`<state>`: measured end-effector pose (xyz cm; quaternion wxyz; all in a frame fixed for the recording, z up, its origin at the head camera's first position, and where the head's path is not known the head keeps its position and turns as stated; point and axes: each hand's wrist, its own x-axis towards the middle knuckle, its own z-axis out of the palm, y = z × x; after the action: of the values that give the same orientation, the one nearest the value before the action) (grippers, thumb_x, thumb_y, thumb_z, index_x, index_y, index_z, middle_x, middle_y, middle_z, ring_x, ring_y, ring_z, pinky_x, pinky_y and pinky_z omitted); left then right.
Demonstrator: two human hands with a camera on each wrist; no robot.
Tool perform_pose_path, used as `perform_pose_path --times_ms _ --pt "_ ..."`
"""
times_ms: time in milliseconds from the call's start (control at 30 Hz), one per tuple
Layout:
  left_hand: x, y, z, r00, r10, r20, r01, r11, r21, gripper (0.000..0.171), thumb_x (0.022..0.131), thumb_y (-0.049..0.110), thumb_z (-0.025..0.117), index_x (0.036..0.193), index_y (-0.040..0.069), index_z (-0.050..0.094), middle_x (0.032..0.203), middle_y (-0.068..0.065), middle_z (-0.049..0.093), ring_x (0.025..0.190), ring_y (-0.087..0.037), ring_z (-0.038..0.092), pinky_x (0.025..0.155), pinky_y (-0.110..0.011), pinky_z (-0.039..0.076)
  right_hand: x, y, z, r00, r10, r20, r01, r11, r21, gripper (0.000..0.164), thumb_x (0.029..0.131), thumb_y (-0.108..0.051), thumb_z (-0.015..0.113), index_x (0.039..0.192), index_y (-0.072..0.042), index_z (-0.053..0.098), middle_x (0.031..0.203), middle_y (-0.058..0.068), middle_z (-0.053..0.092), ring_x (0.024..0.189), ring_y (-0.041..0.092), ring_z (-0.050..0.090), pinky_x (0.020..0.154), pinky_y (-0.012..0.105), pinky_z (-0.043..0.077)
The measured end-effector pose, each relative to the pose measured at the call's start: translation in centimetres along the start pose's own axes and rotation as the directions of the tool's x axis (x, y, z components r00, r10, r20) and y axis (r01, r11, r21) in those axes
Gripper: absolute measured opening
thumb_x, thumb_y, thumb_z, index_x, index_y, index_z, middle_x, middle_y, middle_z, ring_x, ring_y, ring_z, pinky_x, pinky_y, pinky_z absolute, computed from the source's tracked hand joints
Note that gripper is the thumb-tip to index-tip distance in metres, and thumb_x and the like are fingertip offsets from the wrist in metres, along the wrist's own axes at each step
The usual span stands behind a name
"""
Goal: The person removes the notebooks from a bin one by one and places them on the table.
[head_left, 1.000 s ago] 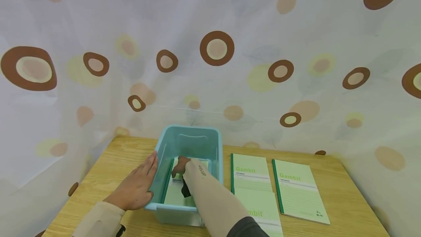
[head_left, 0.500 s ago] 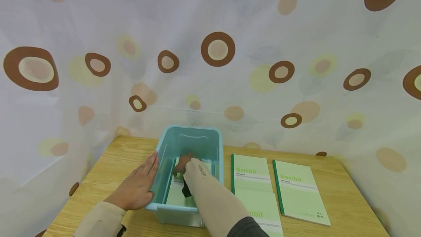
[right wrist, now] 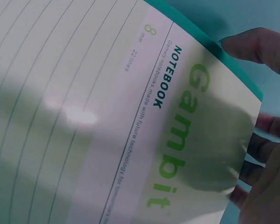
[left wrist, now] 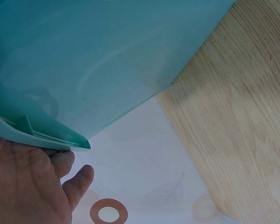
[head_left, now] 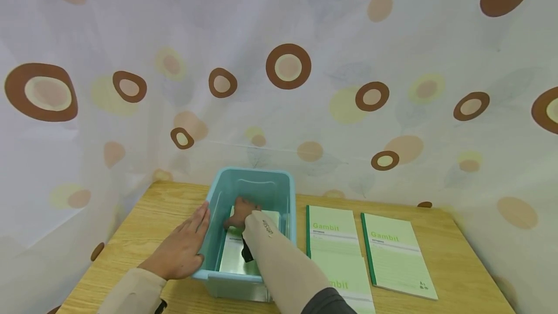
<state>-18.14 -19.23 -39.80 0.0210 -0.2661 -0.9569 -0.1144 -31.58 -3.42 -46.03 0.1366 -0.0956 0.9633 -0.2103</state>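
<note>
Two hands work at a translucent teal bin (head_left: pixel 252 185) that stands on a wooden table (head_left: pixel 436 236), toward its left half. The right hand (head_left: pixel 241 212) reaches down inside the bin, its beige sleeve (head_left: pixel 283 265) crossing the near rim. There it meets the far end of a pale green notebook (head_left: pixel 244 251) that lies within the bin, long side running near to far. In the right wrist view the thumb sits against the notebook's green spine edge and the fingers (right wrist: pixel 263 151) curl past its top edge, so the hand holds the notebook (right wrist: pixel 130 116) at that end; the cover reads "Gambit NOTEBOOK". Whether the book lies flat on the bin's floor or is tipped up at the far end cannot be told.

The left hand (head_left: pixel 180 248) lies outside the bin with straight, relaxed fingers, palm pressed flat against the bin's left wall, fingertips pointing far. The left wrist view shows the palm (left wrist: pixel 23 186) touching the lip of the bin (left wrist: pixel 98 70), with table and cloth beyond.

To the right of the bin, two more notebooks of the same kind lie flat on the table: one (head_left: pixel 333 236) just beside the bin, overlapping another near the table's near edge, and one (head_left: pixel 394 253) further right. A white curtain (head_left: pixel 287 67) with brown and yellow rings hangs behind.
</note>
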Motion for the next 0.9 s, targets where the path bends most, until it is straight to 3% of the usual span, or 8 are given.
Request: perform_pose_path --times_ms 200,533,700,900 --pt "0.0 0.0 -0.1 1.000 -0.010 0.012 0.010 1.000 -0.005 0.078 0.075 0.007 0.052 0.144 -0.018 0.024 0.155 -0.031 0.014 0.141 -0.044 0.021 0.106 -0.058 0.029 0.3 -0.2 0.1 0.999 -0.041 0.018 0.042 0.998 -0.040 0.070 0.077 -0.043 0.075 0.136 -0.016 0.050 0.127 0.011 0.055 0.116 0.029 0.048 0.101 0.048 0.035" --pt "-0.1 0.0 -0.2 1.000 -0.001 0.010 0.001 1.000 -0.006 0.078 0.075 0.007 0.052 0.144 -0.018 0.024 0.155 -0.031 0.015 0.141 -0.044 0.022 0.106 -0.057 0.030 1.3 -0.2 0.6 0.997 -0.079 -0.002 0.079 0.994 -0.073 0.066 0.081 -0.041 0.073 0.135 -0.012 0.049 0.120 0.008 0.061 0.108 0.023 0.059 0.092 0.040 0.047" --pt "-0.1 0.0 -0.2 1.000 0.000 0.008 0.000 1.000 -0.010 0.079 0.074 0.007 0.052 0.144 -0.017 0.024 0.155 -0.031 0.014 0.141 -0.044 0.022 0.106 -0.057 0.030 1.4 -0.4 0.5 0.997 -0.072 0.004 0.072 0.995 -0.066 0.059 0.083 -0.038 0.072 0.133 -0.014 0.051 0.123 0.008 0.059 0.113 0.024 0.054 0.099 0.043 0.040" --pt "0.0 0.0 -0.2 1.000 0.004 0.008 -0.004 1.000 -0.015 0.079 0.074 0.005 0.051 0.144 -0.017 0.023 0.155 -0.030 0.014 0.141 -0.044 0.021 0.107 -0.056 0.029 0.9 -0.9 0.1 0.998 -0.061 0.006 0.062 0.992 -0.109 0.048 0.087 -0.037 0.066 0.126 -0.014 0.051 0.117 0.009 0.059 0.110 0.026 0.052 0.096 0.046 0.035"
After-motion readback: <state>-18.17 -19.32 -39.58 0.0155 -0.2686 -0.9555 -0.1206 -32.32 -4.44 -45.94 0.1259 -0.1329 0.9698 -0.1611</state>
